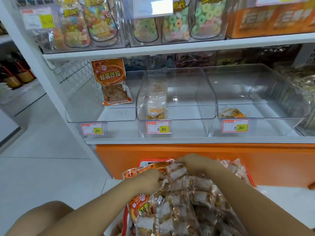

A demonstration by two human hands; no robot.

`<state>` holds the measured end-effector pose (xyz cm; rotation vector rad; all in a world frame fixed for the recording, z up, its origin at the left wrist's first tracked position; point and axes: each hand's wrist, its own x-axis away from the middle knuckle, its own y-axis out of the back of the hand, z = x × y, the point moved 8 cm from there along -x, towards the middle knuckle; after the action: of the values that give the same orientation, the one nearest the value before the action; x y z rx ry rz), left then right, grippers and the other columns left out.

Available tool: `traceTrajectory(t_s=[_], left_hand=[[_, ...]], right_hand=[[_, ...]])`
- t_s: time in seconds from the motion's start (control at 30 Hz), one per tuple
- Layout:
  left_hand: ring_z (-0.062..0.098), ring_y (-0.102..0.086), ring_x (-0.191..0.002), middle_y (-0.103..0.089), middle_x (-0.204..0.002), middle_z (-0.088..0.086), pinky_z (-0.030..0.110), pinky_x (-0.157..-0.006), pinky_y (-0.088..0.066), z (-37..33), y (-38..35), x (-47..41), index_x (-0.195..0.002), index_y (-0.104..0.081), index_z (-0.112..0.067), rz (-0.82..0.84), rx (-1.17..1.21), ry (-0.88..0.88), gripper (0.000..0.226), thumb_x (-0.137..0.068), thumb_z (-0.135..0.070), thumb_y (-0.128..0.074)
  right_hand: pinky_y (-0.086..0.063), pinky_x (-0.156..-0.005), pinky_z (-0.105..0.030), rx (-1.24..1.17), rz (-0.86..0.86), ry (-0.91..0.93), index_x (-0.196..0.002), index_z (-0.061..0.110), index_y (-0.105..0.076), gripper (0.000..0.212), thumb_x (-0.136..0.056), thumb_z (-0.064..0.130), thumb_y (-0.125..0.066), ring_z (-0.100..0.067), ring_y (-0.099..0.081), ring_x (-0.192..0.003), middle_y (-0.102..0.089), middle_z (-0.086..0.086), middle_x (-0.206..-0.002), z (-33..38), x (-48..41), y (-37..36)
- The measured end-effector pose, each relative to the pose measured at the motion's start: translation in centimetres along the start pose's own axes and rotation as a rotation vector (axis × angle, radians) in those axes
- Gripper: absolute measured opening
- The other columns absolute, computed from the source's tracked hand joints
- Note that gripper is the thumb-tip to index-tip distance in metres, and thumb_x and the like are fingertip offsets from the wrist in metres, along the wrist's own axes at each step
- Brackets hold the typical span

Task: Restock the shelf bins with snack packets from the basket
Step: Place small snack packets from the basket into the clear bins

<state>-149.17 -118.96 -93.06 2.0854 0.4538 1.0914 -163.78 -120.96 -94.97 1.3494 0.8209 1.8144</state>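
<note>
A red basket (144, 162) on the floor is heaped with snack packets (187, 201), clear ones and orange ones. My left hand (150, 181) grips an orange packet (154, 167) near the basket's far left. Fingers curled, my right hand (192, 162) holds clear packets at the far edge of the heap. On the shelf above stand three clear bins. An orange packet (110, 82) stands upright in the left bin (81, 114). The middle bin (187, 96) holds a clear packet (156, 106). A small packet (233, 114) lies flat in the right bin (264, 92).
Price tags (158, 127) are clipped to the bin fronts. An orange base panel (204, 155) runs under the shelf. The upper shelf (170, 46) carries clear bins of candy bags and orange boxes. White tiled floor (42, 167) lies to the left.
</note>
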Motion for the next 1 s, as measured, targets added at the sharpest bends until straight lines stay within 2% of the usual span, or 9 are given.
traceTrajectory(t_s=[0.13, 0.3, 0.4, 0.47, 0.53, 0.67, 0.83, 0.93, 1.0], left_hand=[[0.013, -0.049, -0.061, -0.064, -0.095, 0.006, 0.024, -0.052, -0.038, 0.7, 0.0, -0.4, -0.135, -0.054, -0.025, 0.017, 0.038, 0.026, 0.045, -0.095, -0.009, -0.039], [0.010, -0.050, -0.065, -0.066, -0.107, 0.005, 0.019, -0.051, -0.037, 0.2, 0.5, -0.7, -0.132, -0.057, -0.020, 0.028, -0.002, 0.017, 0.040, -0.096, -0.011, -0.041], [0.023, -0.063, -0.088, -0.067, -0.110, 0.009, 0.029, -0.070, -0.049, 1.2, 1.2, -0.8, -0.114, -0.067, -0.008, -0.025, -0.107, 0.073, 0.030, -0.094, -0.016, -0.047], [0.028, -0.063, -0.100, -0.067, -0.111, 0.013, 0.037, -0.083, -0.053, 2.0, 2.2, -1.0, -0.108, -0.067, -0.005, -0.117, -0.165, 0.105, 0.028, -0.091, -0.022, -0.051], [0.026, -0.061, -0.105, -0.065, -0.116, 0.010, 0.039, -0.089, -0.052, 1.8, 3.6, -0.8, -0.116, -0.064, -0.008, -0.195, -0.121, 0.087, 0.034, -0.090, -0.030, -0.057], [0.020, -0.055, -0.116, -0.058, -0.130, 0.003, 0.034, -0.098, -0.046, 0.9, 4.9, -0.7, -0.134, -0.051, -0.015, -0.236, -0.025, 0.023, 0.054, -0.086, -0.037, -0.066], [0.024, -0.060, -0.101, -0.063, -0.115, 0.008, 0.039, -0.088, -0.051, 2.0, 1.9, -1.6, -0.122, -0.060, -0.011, -0.048, -0.069, 0.068, 0.037, -0.092, -0.034, -0.055], [0.023, -0.054, -0.076, -0.065, -0.099, 0.016, 0.037, -0.069, -0.046, 2.8, -0.5, -1.8, -0.104, -0.064, -0.004, 0.059, -0.092, 0.108, 0.030, -0.091, -0.024, -0.046], [0.024, -0.055, -0.077, -0.066, -0.102, 0.019, 0.040, -0.069, -0.047, 3.0, -1.2, -1.8, -0.099, -0.065, -0.006, 0.061, -0.079, 0.113, 0.028, -0.090, -0.023, -0.044]], right_hand=[[-0.043, -0.097, -0.038, 0.022, 0.018, 0.065, -0.142, 0.031, -0.041, 0.067, -0.084, 0.002, -0.057, -0.025, -0.043, -0.128, -0.045, 0.000, -0.143, 0.3, -0.6, -0.7], [-0.040, -0.095, -0.032, 0.006, -0.177, 0.086, -0.134, 0.026, -0.053, 0.050, -0.087, 0.012, -0.063, -0.020, -0.050, -0.122, -0.056, 0.003, -0.134, 0.4, -0.1, 0.0], [-0.043, -0.082, -0.028, 0.007, -0.222, 0.076, -0.127, 0.027, -0.059, 0.037, -0.091, 0.020, -0.058, -0.016, -0.057, -0.107, -0.063, 0.003, -0.123, 0.6, 0.3, 0.1], [-0.044, -0.080, -0.025, -0.041, -0.284, 0.048, -0.121, 0.026, -0.063, 0.030, -0.094, 0.021, -0.053, -0.014, -0.059, -0.102, -0.066, 0.004, -0.117, 0.4, 1.0, 0.9], [-0.045, -0.083, -0.025, -0.081, -0.385, 0.046, -0.115, 0.025, -0.066, 0.025, -0.097, 0.023, -0.049, -0.012, -0.059, -0.102, -0.067, 0.007, -0.114, 0.1, 2.1, 2.1], [-0.041, -0.074, -0.022, -0.094, -0.571, 0.048, -0.106, 0.025, -0.067, 0.019, -0.097, 0.026, -0.050, -0.010, -0.060, -0.097, -0.068, 0.009, -0.106, -0.4, 4.0, 3.7], [-0.041, -0.097, -0.025, -0.223, -0.397, 0.020, -0.132, 0.032, -0.053, 0.045, -0.089, 0.026, -0.066, -0.011, -0.052, -0.119, -0.056, 0.012, -0.132, -0.7, 3.9, 1.5], [-0.044, -0.093, -0.025, -0.182, -0.341, -0.009, -0.127, 0.033, -0.058, 0.040, -0.089, 0.023, -0.064, -0.012, -0.056, -0.109, -0.060, 0.007, -0.128, -1.0, 3.2, 0.5], [-0.045, -0.096, -0.027, -0.131, -0.312, 0.025, -0.123, 0.031, -0.062, 0.037, -0.089, 0.017, -0.062, -0.013, -0.055, -0.111, -0.059, 0.008, -0.129, -0.4, 2.6, 0.7]])
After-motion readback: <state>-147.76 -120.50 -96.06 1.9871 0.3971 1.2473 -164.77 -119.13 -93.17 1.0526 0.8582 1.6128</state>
